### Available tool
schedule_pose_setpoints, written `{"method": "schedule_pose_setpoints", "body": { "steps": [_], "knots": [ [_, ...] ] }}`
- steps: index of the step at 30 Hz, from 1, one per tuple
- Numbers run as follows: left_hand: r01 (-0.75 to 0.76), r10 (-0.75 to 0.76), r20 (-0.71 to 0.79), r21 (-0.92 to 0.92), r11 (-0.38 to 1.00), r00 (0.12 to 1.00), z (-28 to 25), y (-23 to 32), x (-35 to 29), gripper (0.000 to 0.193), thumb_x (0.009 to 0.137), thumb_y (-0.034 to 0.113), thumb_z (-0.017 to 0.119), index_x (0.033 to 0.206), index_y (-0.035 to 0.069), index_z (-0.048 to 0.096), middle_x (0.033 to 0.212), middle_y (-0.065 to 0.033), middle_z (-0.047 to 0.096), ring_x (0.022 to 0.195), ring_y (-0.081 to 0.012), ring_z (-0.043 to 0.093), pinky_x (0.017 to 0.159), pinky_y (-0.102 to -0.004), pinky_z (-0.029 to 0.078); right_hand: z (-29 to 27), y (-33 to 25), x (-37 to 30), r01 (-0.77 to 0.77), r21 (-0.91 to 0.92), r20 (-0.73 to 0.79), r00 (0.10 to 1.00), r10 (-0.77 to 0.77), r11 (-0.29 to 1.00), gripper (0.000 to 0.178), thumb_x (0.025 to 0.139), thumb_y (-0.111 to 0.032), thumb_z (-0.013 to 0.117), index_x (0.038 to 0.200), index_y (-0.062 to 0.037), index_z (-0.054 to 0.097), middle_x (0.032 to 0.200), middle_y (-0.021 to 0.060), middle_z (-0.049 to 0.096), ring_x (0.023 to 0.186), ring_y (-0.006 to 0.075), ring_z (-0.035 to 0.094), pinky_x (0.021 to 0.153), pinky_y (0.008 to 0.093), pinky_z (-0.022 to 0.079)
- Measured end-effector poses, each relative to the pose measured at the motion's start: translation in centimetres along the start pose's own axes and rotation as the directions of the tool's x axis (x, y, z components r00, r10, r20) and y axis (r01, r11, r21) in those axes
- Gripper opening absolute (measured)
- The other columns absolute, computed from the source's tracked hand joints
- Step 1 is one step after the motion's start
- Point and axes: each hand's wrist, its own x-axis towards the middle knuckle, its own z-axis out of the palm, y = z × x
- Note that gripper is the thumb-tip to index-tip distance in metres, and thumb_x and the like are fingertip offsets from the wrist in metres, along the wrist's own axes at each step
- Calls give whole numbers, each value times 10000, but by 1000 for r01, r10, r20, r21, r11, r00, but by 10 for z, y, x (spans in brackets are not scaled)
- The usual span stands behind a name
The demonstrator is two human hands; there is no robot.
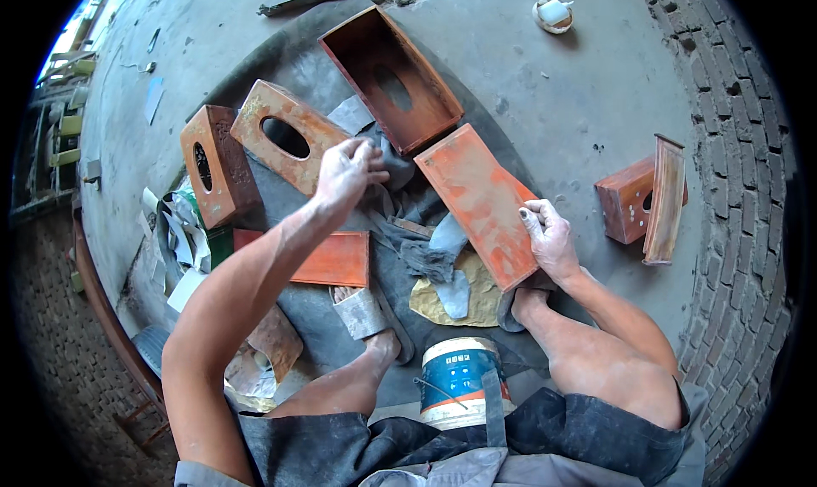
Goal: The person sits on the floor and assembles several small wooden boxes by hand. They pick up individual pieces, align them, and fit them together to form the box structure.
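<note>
Grey floor (587, 87), dusty, brickwork (723, 104) along its right side. Dark cloth (285, 57) spread over the middle of the floor, most of the pieces on it.

Open box (417, 65), reddish brown, at the far side of the cloth; hollow side up, oval hole in its bottom. Orange piece (472, 202), long, with pale patches on its plain upper face; it slants between the open box and the right foot, far end right at the box's near corner. Whether it is a board or a closed box side, cannot tell.

Worn box (328, 138) with an oval hole, left of the open box; darker box (234, 176), also oval-holed, just beside it. Bucket (459, 381), blue and white, between the legs. Off to the right, a small red box (625, 197) with a wooden strip (664, 206) standing against it. Orange panel (340, 260) by the left foot. Crumpled yellow paper (479, 291) under the near part of the orange piece, grey rag (425, 259) next to it.

Right hand (549, 236): fingers grasping the orange piece by its right edge. Left hand (351, 174): raised near the worn box, fingers bent; whether anything is pinched there, cannot tell.

White cup (553, 14) at the far right, well apart.
</note>
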Motion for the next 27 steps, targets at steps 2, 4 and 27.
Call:
{"method": "schedule_pose_setpoints", "body": {
  "steps": [2, 4, 27],
  "knots": [
    [-26, 25, 14, 30, 999, 1000, -2, 12, 17, 451, 1064, 248, 522, 1332, -114, 501, 1200, -225, 624, 928, -251, 688, 809, -357, 617, 5, -2, 2, 36, -2, -10, 999, -36, 999, 232, 1019, -224, 630, 1061, 4, 626, 699, 22, 561, 656, 66, 452, 588, 270, 407],
    [-27, 27, 14, 45, 999, 1000, -1, 22, 31, 427, 1055, 250, 548, 1333, -73, 530, 1043, -162, 644, 834, -216, 694, 741, -323, 623, 8, -5, 4, 42, -5, -11, 999, -42, 999, 240, 1021, -235, 627, 1065, 1, 619, 687, 4, 536, 650, 57, 426, 581, 259, 391],
    [-13, 11, 51, 36, 999, 999, 4, 23, 48, 384, 1026, 158, 587, 1355, -37, 547, 1015, -122, 680, 750, -189, 703, 651, -306, 638, 17, -8, 26, 16, 12, 11, 1000, -16, 1000, 243, 1022, -229, 621, 1072, 8, 615, 697, 44, 569, 636, 83, 463, 586, 284, 418]
  ]
}}
